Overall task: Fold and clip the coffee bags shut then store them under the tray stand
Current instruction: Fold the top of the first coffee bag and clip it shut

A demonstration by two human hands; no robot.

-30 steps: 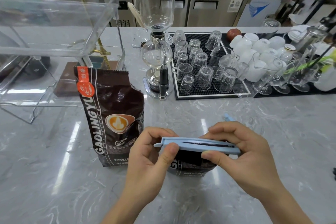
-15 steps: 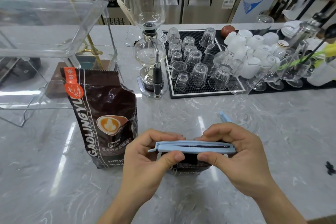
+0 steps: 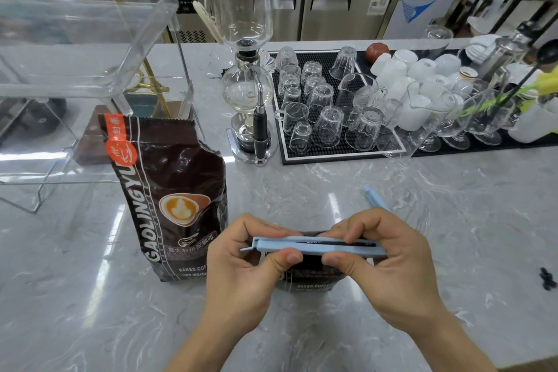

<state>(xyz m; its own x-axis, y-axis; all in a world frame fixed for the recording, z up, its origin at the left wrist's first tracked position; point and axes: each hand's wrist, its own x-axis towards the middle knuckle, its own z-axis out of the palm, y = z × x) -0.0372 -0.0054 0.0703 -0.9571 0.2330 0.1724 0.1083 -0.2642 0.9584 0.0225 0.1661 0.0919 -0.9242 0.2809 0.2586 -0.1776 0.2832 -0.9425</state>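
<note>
We pinch the blue clip (image 3: 317, 248) with both hands (image 3: 241, 266) (image 3: 383, 269) — fingers closed on it — over the soft, crinkly coffee bag (image 3: 314, 278); we press at both clip ends.

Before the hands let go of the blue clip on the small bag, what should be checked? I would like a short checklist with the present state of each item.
1. Both hands hold the blue clip: ok, left hand and right hand pinch it from each end.
2. Small coffee bag sits in the clip: ok, dark bag material shows in its slot.
3. Clip fully latched: cannot tell, fingers cover the right end.
4. Fold under the clip is neat: cannot tell, hidden by the hands.
5. Second clip ready for the tall coffee bag: ok, it lies on the counter.
6. Tall bag is closed: not ok, top unfolded and unclipped.
</note>
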